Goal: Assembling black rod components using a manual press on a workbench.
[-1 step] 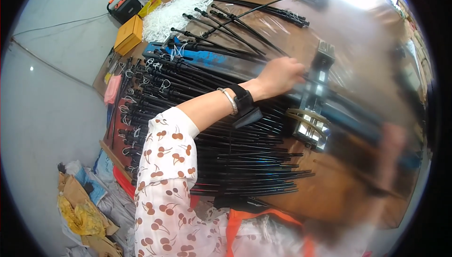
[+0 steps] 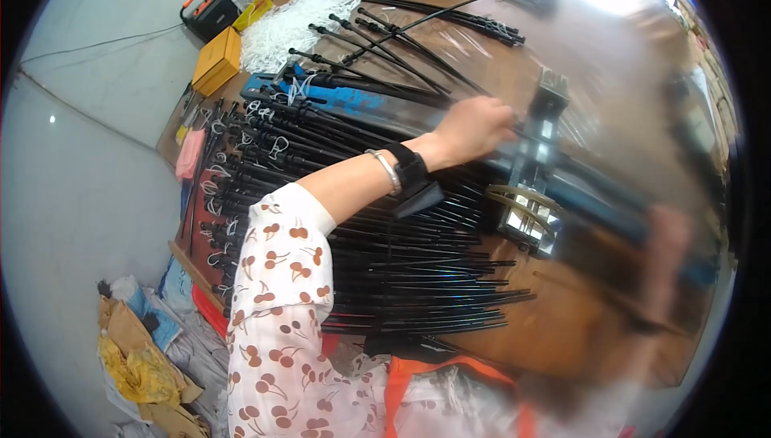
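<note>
My left hand [image 2: 478,126] is closed, its fingers curled beside a dark metal clamp-like fixture [image 2: 534,161]. What the fingers grip is hidden, though a thin dark line shows at their tips. A yellowish ring [image 2: 526,207] loops around the fixture's near end. Under my left hand runs a long bar with blue paint [image 2: 353,99]. Many slim black rods [image 2: 385,277], several with white string loops at their thicker ends, lie below and left of my forearm. To the right, my right hand [image 2: 668,249] is smeared by motion, and its fingers cannot be made out.
A heap of white strips [image 2: 285,28] lies at the far left beside a yellow box [image 2: 217,61] and a black speaker-like case with an orange handle [image 2: 210,12]. More black rods [image 2: 393,36] lie crossed beyond the bar. Bags and cardboard [image 2: 144,350] are piled at lower left.
</note>
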{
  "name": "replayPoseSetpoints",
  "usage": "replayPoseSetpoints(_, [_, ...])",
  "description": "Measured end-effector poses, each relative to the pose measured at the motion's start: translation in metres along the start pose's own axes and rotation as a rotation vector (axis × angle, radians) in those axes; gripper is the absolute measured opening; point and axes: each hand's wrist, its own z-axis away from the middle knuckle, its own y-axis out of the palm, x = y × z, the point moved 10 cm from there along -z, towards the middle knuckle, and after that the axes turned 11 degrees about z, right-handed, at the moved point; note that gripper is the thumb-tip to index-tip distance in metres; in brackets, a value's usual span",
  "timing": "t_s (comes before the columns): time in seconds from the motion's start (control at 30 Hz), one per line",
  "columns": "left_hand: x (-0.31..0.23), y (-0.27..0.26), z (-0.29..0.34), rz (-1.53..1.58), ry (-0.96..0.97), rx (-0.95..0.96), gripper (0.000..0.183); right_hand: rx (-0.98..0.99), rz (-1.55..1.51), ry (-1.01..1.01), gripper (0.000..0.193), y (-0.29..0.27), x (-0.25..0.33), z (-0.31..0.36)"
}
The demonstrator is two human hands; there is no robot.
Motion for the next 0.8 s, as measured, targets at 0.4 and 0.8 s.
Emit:
replayPoseSetpoints(0.4, [0.005,0.025,0.000,-0.290,-0.169,0.223,0.016,-0.011,-0.343,-0.184,0.028,-0.092,0.173,0.005])
replayPoseSetpoints(0.8, [-0.002,0.027,0.005,-0.405,0.111,0.103,0.010,0.039,-0.942,-0.084,0.030,-0.028,0.199,-0.006])
